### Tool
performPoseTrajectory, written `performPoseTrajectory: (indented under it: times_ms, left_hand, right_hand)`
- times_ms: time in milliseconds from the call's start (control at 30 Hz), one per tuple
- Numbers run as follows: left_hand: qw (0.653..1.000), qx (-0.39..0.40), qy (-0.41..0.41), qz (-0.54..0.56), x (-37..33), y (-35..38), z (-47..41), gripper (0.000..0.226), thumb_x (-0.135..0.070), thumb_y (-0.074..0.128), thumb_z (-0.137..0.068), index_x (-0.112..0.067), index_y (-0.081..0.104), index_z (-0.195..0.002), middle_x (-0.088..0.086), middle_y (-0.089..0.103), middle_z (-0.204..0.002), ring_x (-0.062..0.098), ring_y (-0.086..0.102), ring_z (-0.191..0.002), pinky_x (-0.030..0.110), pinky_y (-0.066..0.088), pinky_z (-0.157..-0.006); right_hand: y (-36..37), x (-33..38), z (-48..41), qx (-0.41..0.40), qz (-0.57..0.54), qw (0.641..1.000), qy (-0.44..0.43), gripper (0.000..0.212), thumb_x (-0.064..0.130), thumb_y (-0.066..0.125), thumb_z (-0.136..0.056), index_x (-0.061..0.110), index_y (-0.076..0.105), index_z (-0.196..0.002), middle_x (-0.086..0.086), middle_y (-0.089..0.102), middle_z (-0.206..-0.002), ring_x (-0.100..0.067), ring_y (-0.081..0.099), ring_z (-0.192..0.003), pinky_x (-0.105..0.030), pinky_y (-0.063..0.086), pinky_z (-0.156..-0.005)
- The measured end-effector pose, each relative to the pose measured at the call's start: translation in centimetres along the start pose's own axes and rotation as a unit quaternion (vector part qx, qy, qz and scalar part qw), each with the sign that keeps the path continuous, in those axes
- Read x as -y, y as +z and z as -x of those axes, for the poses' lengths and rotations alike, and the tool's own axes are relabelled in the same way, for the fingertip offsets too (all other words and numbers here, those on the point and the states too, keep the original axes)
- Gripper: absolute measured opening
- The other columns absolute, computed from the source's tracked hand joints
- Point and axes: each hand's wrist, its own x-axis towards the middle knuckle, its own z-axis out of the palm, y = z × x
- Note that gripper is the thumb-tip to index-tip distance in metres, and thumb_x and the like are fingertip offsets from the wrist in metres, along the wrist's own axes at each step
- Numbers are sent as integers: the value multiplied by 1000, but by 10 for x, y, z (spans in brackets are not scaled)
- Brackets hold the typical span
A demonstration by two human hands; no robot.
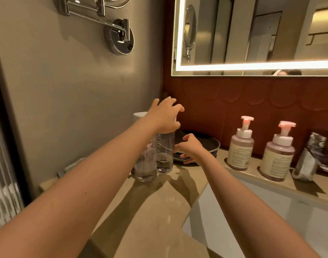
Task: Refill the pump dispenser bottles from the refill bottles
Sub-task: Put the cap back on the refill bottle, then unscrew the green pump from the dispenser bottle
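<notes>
Two upright refill bottles [164, 155] stand in the bench's [141, 211] back-left corner; the left hand [165, 116], fingers [179, 108] spread, is directly above the rear one's cap, nearer than the right hand [189, 148], loosely open beside it

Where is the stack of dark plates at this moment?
In the head view, the stack of dark plates sits mid-frame at the back of the counter, between the clear refill bottles on its left and the pump dispenser bottles on its right.

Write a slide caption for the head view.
Left hand over two clear refill bottles, right hand beside them; two pump dispensers stand nearby.
</notes>
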Motion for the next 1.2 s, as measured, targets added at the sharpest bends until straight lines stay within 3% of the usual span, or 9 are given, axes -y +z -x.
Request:
performPoseTrajectory:
  times_ms: [100,267,433,567,667,767,933,1067,1200]
  left_hand:
    - [995,-46,19,89,-31,-3,9,45,-27,51,-91,-24,43,-135,5,34,-147,22,31,-136,41,24,-109]
    - [959,-22,-1,282,-101,-10,28,39,-20,54,-88,-21,49,-128,6,48,-133,22,45,-122,36,41,-98]
    - [911,15,28,411,-184,-21,45,36,-14,54,-87,-15,55,-123,4,58,-124,17,54,-110,23,39,-84]
    - [881,49,62,467,-251,-23,50,33,-11,53,-85,-14,59,-117,5,60,-122,20,56,-111,28,43,-90]
    - [860,76,79,498,-295,-20,45,34,-10,54,-85,-13,58,-119,2,59,-119,17,54,-110,24,42,-86]
    - [848,109,87,512,-333,-12,33,35,-12,57,-84,-14,57,-119,7,62,-118,18,58,-105,27,45,-87]
    - [840,156,72,514,-380,13,-2,43,-16,58,-86,-13,48,-127,7,56,-125,21,54,-114,33,44,-96]
    - [824,191,41,532,-403,38,-31,53,-18,55,-89,-11,34,-138,11,46,-136,24,47,-122,37,41,-100]
    - [813,199,14,547,-422,69,-68,60,-24,47,-94,-11,21,-146,13,36,-145,27,40,-130,37,35,-101]
  right_hand:
    - [-20,-4,27,-32,-9,999,-5,58,15,64,-86,14,35,-136,-9,47,-129,-22,57,-97,-34,52,-69]
    - [-71,-27,93,-88,-18,996,-3,42,15,61,-89,12,44,-128,-7,54,-117,-18,59,-88,-31,52,-67]
    - [-129,-60,165,-188,-50,981,25,29,12,52,-93,10,51,-122,-9,57,-113,-18,59,-76,-29,49,-57]
    - [-175,-90,213,-270,-56,959,58,16,15,55,-93,14,54,-108,-10,61,-113,-17,61,-71,-30,51,-57]
    - [-210,-110,236,-306,-55,948,73,22,15,55,-93,10,55,-114,-9,60,-112,-20,61,-77,-28,49,-56]
    - [-248,-132,245,-351,-55,930,94,15,14,59,-89,13,55,-103,-10,61,-113,-22,62,-83,-32,52,-63]
    - [-297,-170,234,-385,-20,915,118,27,19,66,-85,13,52,-107,-8,60,-115,-24,60,-102,-36,54,-75]
    - [-321,-194,211,-383,6,914,130,54,25,72,-81,11,45,-126,-7,52,-124,-21,51,-110,-38,49,-91]
    - [-338,-210,172,-369,18,920,131,83,26,77,-76,10,29,-142,-10,44,-139,-26,44,-126,-37,41,-97]
